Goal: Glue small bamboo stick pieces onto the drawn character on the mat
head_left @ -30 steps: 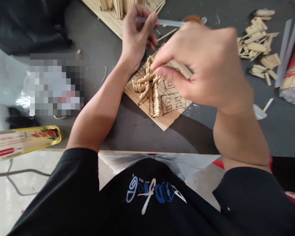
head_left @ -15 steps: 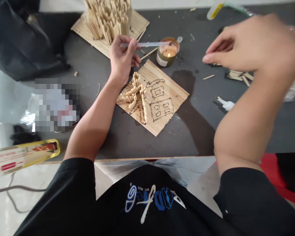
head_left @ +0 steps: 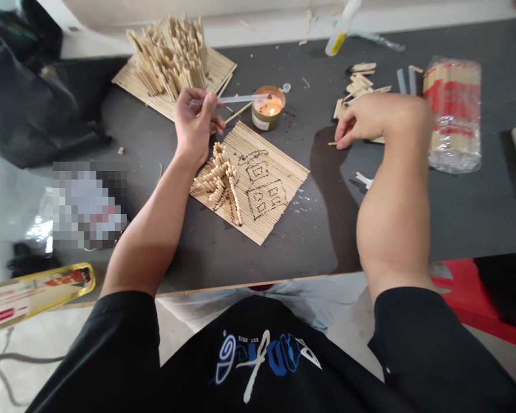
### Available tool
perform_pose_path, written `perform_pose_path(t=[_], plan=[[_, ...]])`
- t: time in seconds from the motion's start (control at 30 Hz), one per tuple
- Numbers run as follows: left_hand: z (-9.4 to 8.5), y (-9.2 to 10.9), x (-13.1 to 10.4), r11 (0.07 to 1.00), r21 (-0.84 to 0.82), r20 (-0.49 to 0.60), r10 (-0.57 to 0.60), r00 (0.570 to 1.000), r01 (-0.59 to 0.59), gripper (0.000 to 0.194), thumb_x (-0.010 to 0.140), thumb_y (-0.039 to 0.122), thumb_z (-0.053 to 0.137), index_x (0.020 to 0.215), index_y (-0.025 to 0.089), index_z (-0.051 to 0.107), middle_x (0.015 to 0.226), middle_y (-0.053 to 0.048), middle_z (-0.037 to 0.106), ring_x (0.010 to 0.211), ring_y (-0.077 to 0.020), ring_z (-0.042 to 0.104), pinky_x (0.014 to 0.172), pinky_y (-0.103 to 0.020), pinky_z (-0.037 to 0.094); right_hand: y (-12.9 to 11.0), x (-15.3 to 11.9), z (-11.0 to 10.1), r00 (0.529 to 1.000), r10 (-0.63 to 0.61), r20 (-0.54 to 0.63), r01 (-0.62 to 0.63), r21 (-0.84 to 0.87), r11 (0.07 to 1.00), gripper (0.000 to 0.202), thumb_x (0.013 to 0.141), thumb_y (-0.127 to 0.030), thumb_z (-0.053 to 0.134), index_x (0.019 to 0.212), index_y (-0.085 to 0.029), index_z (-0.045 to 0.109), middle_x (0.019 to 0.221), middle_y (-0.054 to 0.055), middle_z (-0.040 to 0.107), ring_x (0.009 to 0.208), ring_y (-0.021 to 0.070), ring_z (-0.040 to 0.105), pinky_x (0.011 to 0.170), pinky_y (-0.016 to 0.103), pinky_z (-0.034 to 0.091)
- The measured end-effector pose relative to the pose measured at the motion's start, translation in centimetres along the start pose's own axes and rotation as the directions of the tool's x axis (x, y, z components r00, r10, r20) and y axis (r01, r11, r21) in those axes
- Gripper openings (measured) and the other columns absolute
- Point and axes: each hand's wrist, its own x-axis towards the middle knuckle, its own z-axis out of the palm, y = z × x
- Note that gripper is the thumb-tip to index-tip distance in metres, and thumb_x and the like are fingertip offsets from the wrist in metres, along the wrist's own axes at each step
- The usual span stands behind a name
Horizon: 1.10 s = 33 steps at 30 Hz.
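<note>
Left to right there were one stick-crowded base [head_left: 223, 69], left hand [head_left: 193, 123] clamped on one glue stick [head_left: 241, 99], one drawn-on stick mat [head_left: 279, 160], one lit candle [head_left: 264, 119], right hand [head_left: 367, 123] pinching one short stick [head_left: 332, 143], one red-banded packet [head_left: 453, 115]. Half a second earlier the short stick lay loose, right hand raised; left hand's hold hadn't changed. Mat's near corner stopped short of the tabletop [head_left: 292, 246] front edge; a wide gap separated mat from right hand.
</note>
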Motion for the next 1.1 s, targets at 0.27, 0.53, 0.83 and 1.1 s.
perform_pose_path(t=[0.27, 0.53, 0.83, 1.1], plan=[[0.2, 0.9, -0.3, 0.999, 0.02, -0.009, -0.04, 0.999, 0.04, 0.059, 0.077, 0.067, 0.084, 0.092, 0.026, 0.044, 0.07, 0.007, 0.056, 0.067, -0.0073, 0.043, 0.062, -0.028, 0.016, 1.5, -3.0, -1.2, 0.889, 0.213, -0.405, -0.188, 0.1, 0.977, 0.02, 0.091, -0.024, 0.071, 0.11, -0.018, 0.077, 0.108, 0.01, 0.075, 0.085, 0.0142, 0.062, 0.071, 0.03, 0.041], [0.3, 1.0, -0.3, 1.0, 0.02, 0.034, 0.0, 0.999, 0.0, 0.062, 0.077, 0.074, 0.079, 0.093, 0.024, 0.044, 0.067, 0.007, 0.051, 0.069, -0.0066, 0.04, 0.063, -0.027, 0.017, 2.2, -0.8, 0.1, 0.907, 0.186, -0.379, -0.149, 0.126, 0.981, 0.031, 0.09, -0.03, 0.072, 0.118, -0.017, 0.076, 0.113, 0.011, 0.074, 0.091, 0.0127, 0.063, 0.077, 0.028, 0.042], [-0.1, 0.4, -0.1, 1.0, 0.007, 0.015, -0.004, 1.0, 0.004, 0.059, 0.08, 0.067, 0.082, 0.095, 0.024, 0.043, 0.082, 0.009, 0.062, 0.067, -0.0035, 0.044, 0.063, -0.026, 0.022, 2.2, -0.5, 0.2, 0.952, 0.133, -0.274, -0.1, 0.129, 0.987, 0.029, 0.089, -0.03, 0.073, 0.114, -0.015, 0.074, 0.11, 0.009, 0.074, 0.083, 0.0098, 0.06, 0.073, 0.025, 0.042], [0.0, 0.9, -0.2, 0.978, 0.208, -0.019, 0.016, 1.0, -0.012, 0.061, 0.073, 0.085, 0.071, 0.095, 0.031, 0.053, 0.086, 0.005, 0.068, 0.07, -0.0125, 0.058, 0.062, -0.031, 0.043, 1.1, 1.5, 1.6, 0.821, 0.12, -0.558, -0.04, 0.153, 0.987, 0.017, 0.088, -0.022, 0.071, 0.103, -0.015, 0.078, 0.097, 0.008, 0.076, 0.085, 0.0178, 0.069, 0.082, 0.029, 0.053]])
